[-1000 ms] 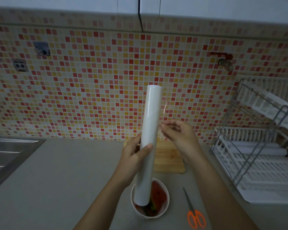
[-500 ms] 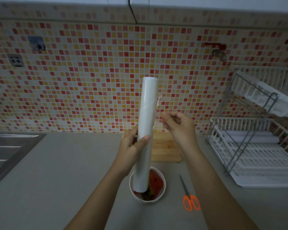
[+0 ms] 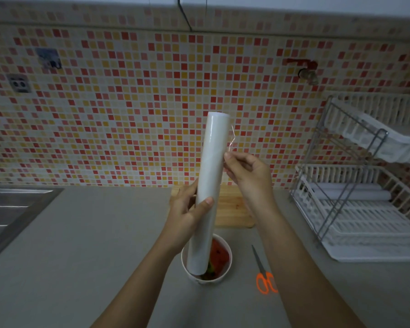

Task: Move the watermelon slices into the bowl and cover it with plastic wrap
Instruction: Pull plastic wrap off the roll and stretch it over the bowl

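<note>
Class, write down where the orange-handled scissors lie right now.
In the head view the scissors lie on the grey counter, low and right of centre, just right of the white bowl, with the dish rack farther right.

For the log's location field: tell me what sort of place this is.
Most likely a home kitchen: a steel sink set into the grey counter, a mosaic-tiled backsplash behind it, and a white two-tier dish rack at the right.

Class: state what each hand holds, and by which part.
Left hand grips the white plastic-wrap roll around its lower middle; right hand pinches the clear film's loose edge beside the roll.
</note>
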